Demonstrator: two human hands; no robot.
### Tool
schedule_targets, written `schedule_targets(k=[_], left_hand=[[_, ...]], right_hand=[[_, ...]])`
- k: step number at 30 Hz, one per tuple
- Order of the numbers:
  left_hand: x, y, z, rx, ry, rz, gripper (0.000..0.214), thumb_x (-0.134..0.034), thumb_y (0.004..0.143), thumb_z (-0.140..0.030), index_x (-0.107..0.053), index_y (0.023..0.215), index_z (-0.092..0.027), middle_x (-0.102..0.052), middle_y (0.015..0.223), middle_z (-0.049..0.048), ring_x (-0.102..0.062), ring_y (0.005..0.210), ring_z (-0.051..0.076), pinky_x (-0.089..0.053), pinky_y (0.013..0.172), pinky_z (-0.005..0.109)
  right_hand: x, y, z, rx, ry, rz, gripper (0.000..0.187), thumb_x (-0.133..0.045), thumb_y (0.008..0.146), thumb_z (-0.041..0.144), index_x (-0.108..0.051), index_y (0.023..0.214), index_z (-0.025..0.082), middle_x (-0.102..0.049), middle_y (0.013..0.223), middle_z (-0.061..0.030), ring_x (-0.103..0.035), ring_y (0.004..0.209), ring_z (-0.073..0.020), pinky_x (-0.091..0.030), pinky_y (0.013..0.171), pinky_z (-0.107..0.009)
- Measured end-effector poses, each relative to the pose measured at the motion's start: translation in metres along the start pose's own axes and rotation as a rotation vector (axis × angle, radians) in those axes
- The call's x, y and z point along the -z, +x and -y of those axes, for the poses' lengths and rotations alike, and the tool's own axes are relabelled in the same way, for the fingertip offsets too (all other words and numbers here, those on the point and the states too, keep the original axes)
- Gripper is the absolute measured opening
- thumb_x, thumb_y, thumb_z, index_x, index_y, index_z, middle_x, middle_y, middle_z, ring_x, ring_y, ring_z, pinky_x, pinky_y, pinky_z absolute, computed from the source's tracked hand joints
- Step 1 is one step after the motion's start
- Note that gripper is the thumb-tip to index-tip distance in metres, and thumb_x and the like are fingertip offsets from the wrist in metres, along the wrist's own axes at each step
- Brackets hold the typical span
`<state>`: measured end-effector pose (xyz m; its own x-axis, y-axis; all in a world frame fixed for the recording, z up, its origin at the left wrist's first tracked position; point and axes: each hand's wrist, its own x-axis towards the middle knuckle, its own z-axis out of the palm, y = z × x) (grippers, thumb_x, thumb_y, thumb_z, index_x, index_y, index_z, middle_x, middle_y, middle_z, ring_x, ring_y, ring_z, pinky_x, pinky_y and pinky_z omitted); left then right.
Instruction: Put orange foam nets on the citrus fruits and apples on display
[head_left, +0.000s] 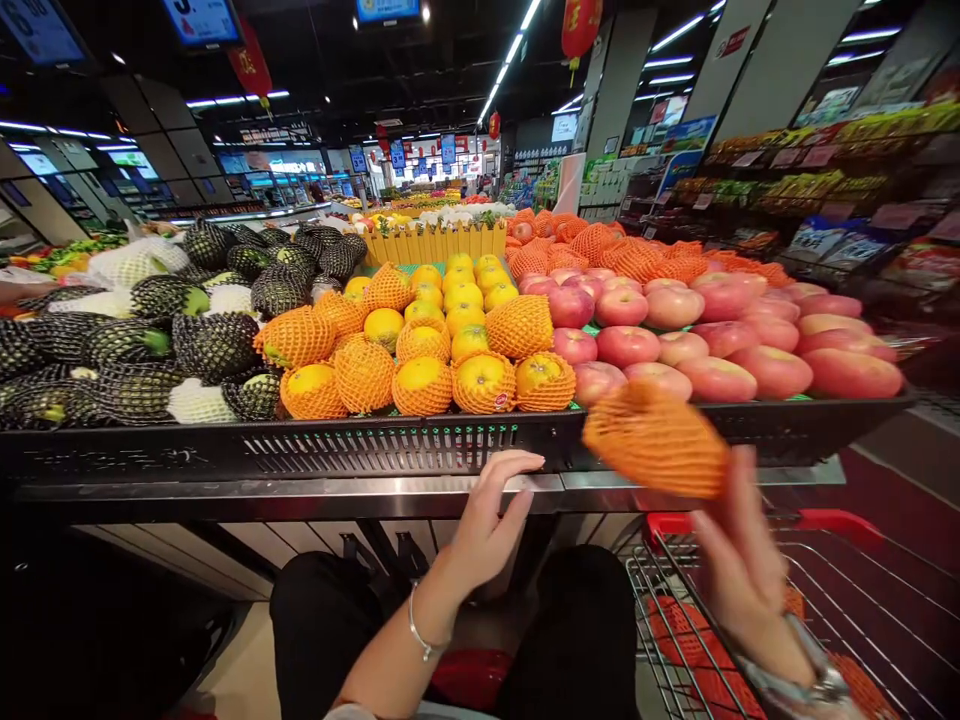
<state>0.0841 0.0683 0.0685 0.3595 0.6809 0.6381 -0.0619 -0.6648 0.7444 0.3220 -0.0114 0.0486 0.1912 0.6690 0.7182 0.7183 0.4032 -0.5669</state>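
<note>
My right hand (739,560) is raised over a red-rimmed wire shopping cart (840,600) and grips an orange foam net sleeve (656,440); the hand is blurred by motion. My left hand (491,515) is open, fingers spread, with its fingertips on the steel ledge (300,492) of the fruit stand. Just beyond it lie yellow oranges (450,330), many in orange net sleeves. Pink apples (712,345) fill the bin to the right.
Dark green fruit in black and white nets (150,335) lies at the left of the stand. More orange nets (697,650) lie in the cart. Shelves of packaged goods (847,200) line the right aisle. Further produce displays stand behind.
</note>
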Motion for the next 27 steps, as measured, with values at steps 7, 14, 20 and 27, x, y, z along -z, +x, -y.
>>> schedule_targets(k=[7,14,20,27], left_hand=[[-0.012,-0.014,0.003,-0.073,0.084,0.073,0.021,-0.043,0.093,-0.014,-0.062,0.086,-0.018,-0.067,0.085,0.007,-0.062,0.091,0.02,-0.051,0.085,0.036],[-0.023,-0.037,0.022,0.142,0.052,0.179,0.014,-0.066,0.075,-0.02,-0.067,0.088,-0.015,-0.07,0.091,0.0096,-0.065,0.089,0.023,-0.053,0.079,0.034],[-0.029,-0.048,0.025,0.262,-0.009,0.209,0.05,-0.077,0.063,-0.022,-0.063,0.111,-0.015,-0.066,0.116,0.013,-0.06,0.109,0.028,-0.045,0.1,0.041],[-0.019,-0.047,0.02,0.332,0.047,0.328,0.061,-0.077,0.065,-0.024,-0.057,0.122,-0.016,-0.057,0.13,0.0148,-0.05,0.125,0.03,-0.037,0.109,0.043]], right_hand=[[-0.026,-0.011,0.008,0.229,0.171,0.154,0.053,-0.044,0.093,0.007,-0.047,0.139,0.033,-0.063,0.127,0.0007,-0.062,0.114,-0.0179,-0.054,0.097,-0.029],[-0.04,-0.02,0.0,0.037,0.293,0.278,0.047,-0.063,0.086,0.023,-0.051,0.132,0.025,-0.067,0.119,-0.0086,-0.068,0.102,-0.0209,-0.059,0.086,-0.03],[-0.046,-0.022,0.009,-0.204,0.574,0.256,0.039,-0.057,0.092,0.031,-0.04,0.128,0.027,-0.069,0.106,-0.0073,-0.067,0.098,-0.0152,-0.055,0.085,-0.026],[-0.051,-0.014,0.004,-0.35,0.66,0.387,0.017,-0.064,0.087,0.037,-0.057,0.086,0.021,-0.065,0.072,0.0003,-0.059,0.062,-0.0114,-0.048,0.058,-0.019]])
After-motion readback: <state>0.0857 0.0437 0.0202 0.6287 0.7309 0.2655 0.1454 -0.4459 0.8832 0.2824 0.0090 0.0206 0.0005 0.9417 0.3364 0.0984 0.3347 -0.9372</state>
